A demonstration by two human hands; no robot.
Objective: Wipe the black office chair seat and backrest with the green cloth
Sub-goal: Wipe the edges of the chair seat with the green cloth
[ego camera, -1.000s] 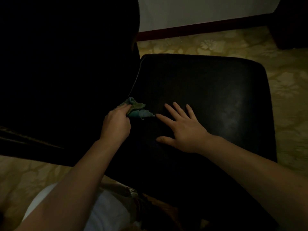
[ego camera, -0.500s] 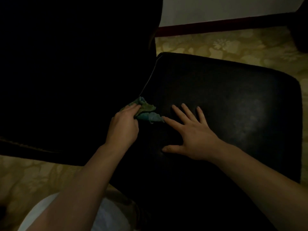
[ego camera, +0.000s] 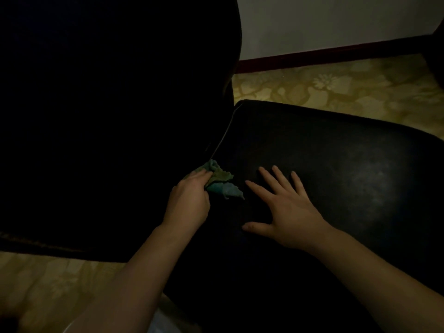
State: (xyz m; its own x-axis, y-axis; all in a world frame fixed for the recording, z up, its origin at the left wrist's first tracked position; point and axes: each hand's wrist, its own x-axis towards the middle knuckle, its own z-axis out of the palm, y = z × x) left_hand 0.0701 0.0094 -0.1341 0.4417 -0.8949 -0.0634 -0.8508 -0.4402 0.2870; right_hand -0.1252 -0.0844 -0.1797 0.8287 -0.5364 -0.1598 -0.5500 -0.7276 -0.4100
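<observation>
The room is dim. The black chair seat fills the middle and right of the view, with a faint sheen at its right. Its black backrest rises as a dark mass on the left. My left hand grips the crumpled green cloth and presses it where the seat meets the backrest. My right hand lies flat on the seat just right of the cloth, fingers spread, holding nothing.
A yellow patterned floor surrounds the chair. A white wall with a dark red skirting board runs across the back. A dark object stands at the far right edge. A bit of white clothing shows at the bottom.
The view has shifted, so the chair sits further right and lower in frame. Both hands keep nearly the same places on the seat, the left still holding the cloth at the seat's back edge.
</observation>
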